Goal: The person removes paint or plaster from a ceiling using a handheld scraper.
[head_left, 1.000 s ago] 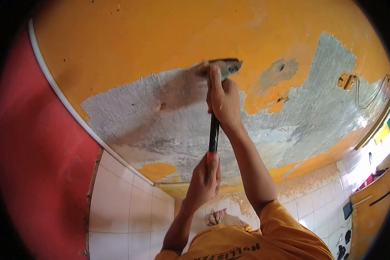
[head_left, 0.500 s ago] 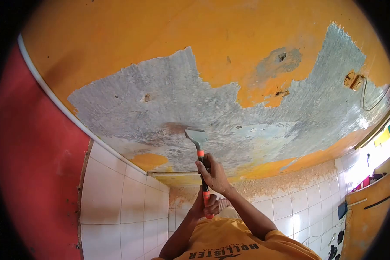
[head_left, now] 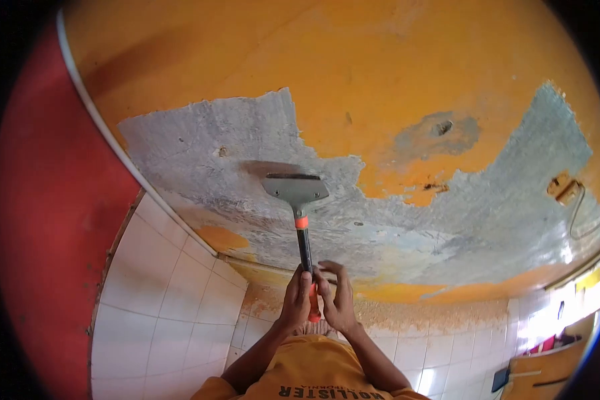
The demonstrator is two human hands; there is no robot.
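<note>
A long-handled wall scraper (head_left: 297, 192) points up at the stripped grey patch of wall (head_left: 247, 133), its wide blade edge close to the surface. Its black shaft and orange-red grip run down between my hands. My left hand (head_left: 295, 301) is closed round the handle, where the shaft meets the grip. Beside it on the right, my right hand (head_left: 339, 301) is loosened, its fingers bent and apart, with the thumb side right at the handle. Ragged edges of orange paint (head_left: 393, 73) surround the grey area.
A white pipe (head_left: 100, 127) runs down the corner beside a red wall (head_left: 53, 220). White tiles (head_left: 173, 287) cover the lower walls. At right, a socket box (head_left: 563, 190) with a cable sits on the wall, above a wooden cabinet (head_left: 547, 373).
The scraper head has moved up and turned its broad face toward me. My left hand has shifted up the handle; my right hand has slid lower and loosened its hold.
</note>
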